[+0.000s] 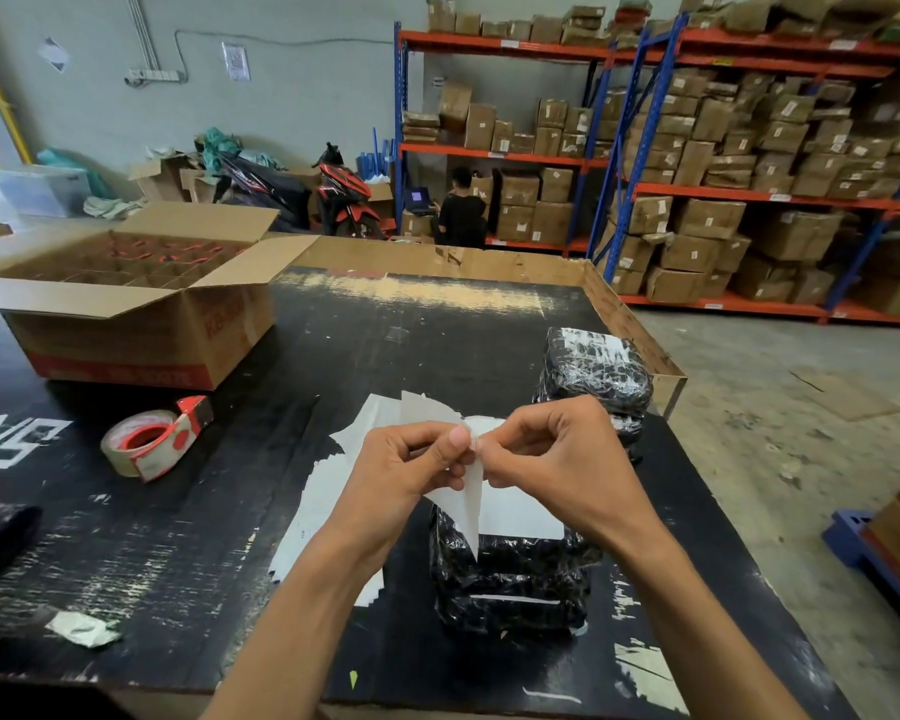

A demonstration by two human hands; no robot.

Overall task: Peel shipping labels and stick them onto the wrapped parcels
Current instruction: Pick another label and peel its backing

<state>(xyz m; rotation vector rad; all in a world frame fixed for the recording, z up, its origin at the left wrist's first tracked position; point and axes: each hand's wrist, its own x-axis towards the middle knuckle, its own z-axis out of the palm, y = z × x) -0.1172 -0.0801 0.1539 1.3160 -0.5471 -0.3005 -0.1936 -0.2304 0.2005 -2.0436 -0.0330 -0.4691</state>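
My left hand and my right hand meet above the black table, both pinching a white shipping label at its top edge; the sheet hangs down between them with one layer splitting away. Below my hands stands a stack of black-wrapped parcels, the top one bearing a white label. A second stack of black-wrapped parcels stands farther back on the right. More white label sheets lie spread on the table under my left forearm.
An open cardboard box with dividers sits at the back left. A red tape dispenser lies in front of it. A crumpled scrap lies near the front edge. Shelves of cartons and a seated person are behind.
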